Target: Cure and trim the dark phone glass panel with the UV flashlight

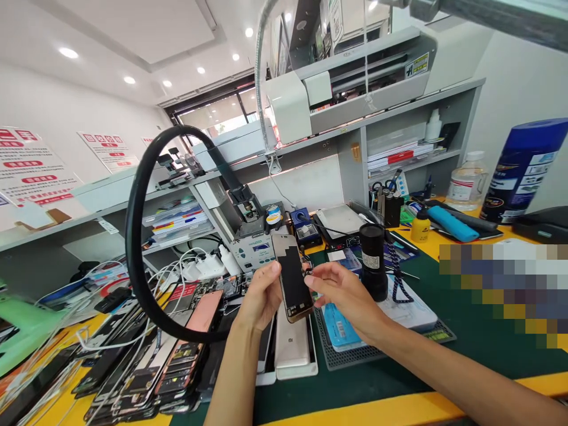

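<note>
My left hand (pixel 262 290) grips a phone screen assembly (pixel 293 275) along its left side, thumb on the face. The part is held tilted, its black inner side toward me, with small metal contacts at the lower end. At its right edge my right hand (pixel 337 290) has thumb and fingers closed in a pinch; whether a small piece sits between the fingertips is hidden. Just below, a gold phone back cover with an MI logo (pixel 291 346) lies in a white tray (pixel 311 368).
Stacked phone parts (pixel 177 367) lie to the left, under a thick black hose (pixel 133 236). A black cylinder (pixel 373 260), a blue packet (pixel 339 328) and a grey mesh mat (pixel 331 358) are at the right. Behind stands a hot-air station (pixel 255 251). A blue spray can (pixel 521 171) stands far right.
</note>
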### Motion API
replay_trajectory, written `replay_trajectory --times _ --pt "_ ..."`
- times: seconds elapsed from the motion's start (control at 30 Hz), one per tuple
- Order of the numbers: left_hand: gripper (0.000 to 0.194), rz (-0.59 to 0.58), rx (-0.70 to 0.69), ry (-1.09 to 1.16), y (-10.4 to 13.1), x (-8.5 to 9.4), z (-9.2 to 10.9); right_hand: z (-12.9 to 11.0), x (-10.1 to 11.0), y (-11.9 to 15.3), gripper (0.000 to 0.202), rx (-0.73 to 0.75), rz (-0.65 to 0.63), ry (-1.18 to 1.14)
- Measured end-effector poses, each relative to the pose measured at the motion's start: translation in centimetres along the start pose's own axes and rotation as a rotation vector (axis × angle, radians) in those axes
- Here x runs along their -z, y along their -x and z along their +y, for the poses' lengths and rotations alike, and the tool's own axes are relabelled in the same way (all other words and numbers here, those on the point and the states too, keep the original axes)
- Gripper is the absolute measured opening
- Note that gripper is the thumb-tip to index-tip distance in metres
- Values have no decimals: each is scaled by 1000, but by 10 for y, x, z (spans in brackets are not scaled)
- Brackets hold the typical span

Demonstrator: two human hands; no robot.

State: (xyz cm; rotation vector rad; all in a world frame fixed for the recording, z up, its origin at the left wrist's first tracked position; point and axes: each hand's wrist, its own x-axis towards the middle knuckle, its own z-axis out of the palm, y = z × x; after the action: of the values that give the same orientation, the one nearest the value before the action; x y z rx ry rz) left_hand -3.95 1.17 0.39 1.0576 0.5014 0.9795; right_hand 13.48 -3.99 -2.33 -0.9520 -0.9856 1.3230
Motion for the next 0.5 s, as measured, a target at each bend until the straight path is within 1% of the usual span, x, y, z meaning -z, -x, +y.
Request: replay_trajectory --times 0.1,0.2,0.37,0.5 --pt "31 26 29 65 -1 2 0 -1 0 1 47 54 8 21" --pt "32 58 55 120 0 3 1 -2 0 1 44 109 16 35" --pt "33 8 98 133 1 2 1 -1 4 -2 33 174 21 41" --pt "42 -6 132 150 0 3 -1 -2 5 -2 31 176 4 35"
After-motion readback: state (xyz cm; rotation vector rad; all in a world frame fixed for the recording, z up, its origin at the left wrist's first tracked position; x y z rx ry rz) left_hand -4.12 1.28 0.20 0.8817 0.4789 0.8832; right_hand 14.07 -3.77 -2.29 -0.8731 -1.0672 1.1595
